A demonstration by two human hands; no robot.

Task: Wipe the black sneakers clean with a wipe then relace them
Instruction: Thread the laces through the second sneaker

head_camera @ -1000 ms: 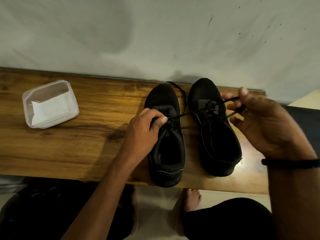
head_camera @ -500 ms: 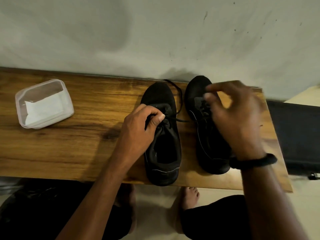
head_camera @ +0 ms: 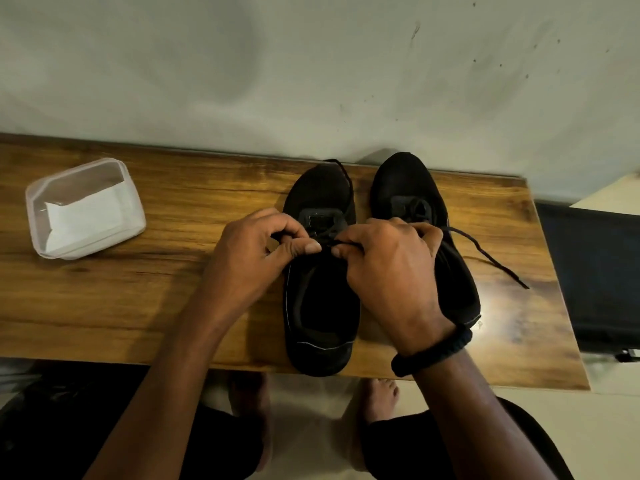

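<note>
Black lace (head_camera: 327, 242) is pinched by the left hand (head_camera: 252, 258) and by the right hand (head_camera: 391, 268) over the left-side sneaker (head_camera: 322, 306); the second sneaker (head_camera: 405, 181) is placed just right of it.

Dim warm light, glare on table (head_camera: 498, 308), bowed edges

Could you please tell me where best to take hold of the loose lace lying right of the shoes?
Pinch the loose lace near its free tip, fingers coming from above on the right: that end lies flat on the table, clear of the right shoe.
</note>
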